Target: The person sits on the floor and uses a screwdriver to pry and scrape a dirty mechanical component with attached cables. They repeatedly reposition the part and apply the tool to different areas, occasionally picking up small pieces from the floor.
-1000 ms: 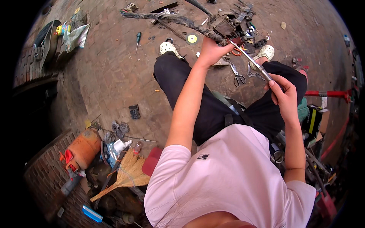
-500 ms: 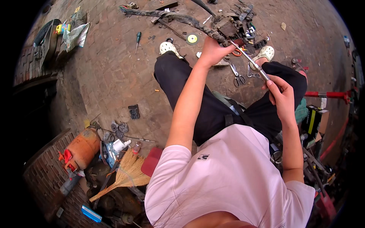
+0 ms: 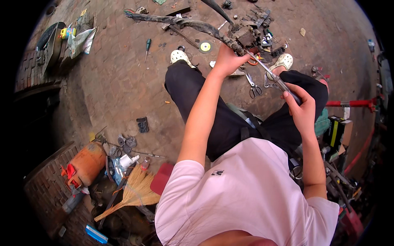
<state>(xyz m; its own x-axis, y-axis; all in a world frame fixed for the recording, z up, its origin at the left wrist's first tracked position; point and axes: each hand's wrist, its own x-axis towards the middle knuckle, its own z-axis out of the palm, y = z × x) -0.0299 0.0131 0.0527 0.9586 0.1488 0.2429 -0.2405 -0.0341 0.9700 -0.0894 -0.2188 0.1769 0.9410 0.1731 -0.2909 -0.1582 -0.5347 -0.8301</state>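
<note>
My left hand (image 3: 227,61) is closed round the lower end of a thick, dark, grimy wiring loom (image 3: 193,25), just beside a cluttered dark metal assembly (image 3: 246,37). My right hand (image 3: 299,100) grips the handle of a long silver metal tool (image 3: 264,65), whose thin shaft slants up and left to my left thumb and the loom's end. Where exactly its tip touches is too small to tell. Below the shaft lie silver scissors (image 3: 253,88) with dark handles; orange-handled ones (image 3: 255,61) are partly hidden behind it.
Around me on the brick floor (image 3: 115,74) are a screwdriver (image 3: 147,49), a yellow disc (image 3: 205,47), a black rectangular item (image 3: 142,124), a straw broom (image 3: 137,188), an orange cylinder (image 3: 88,160), a red metal bar (image 3: 353,102), a cardboard box (image 3: 340,135) and scattered parts.
My left hand and the loom sit a little lower in the picture. My right hand has shifted slightly left and down, still on the tool, with its fingers wrapped a little differently.
</note>
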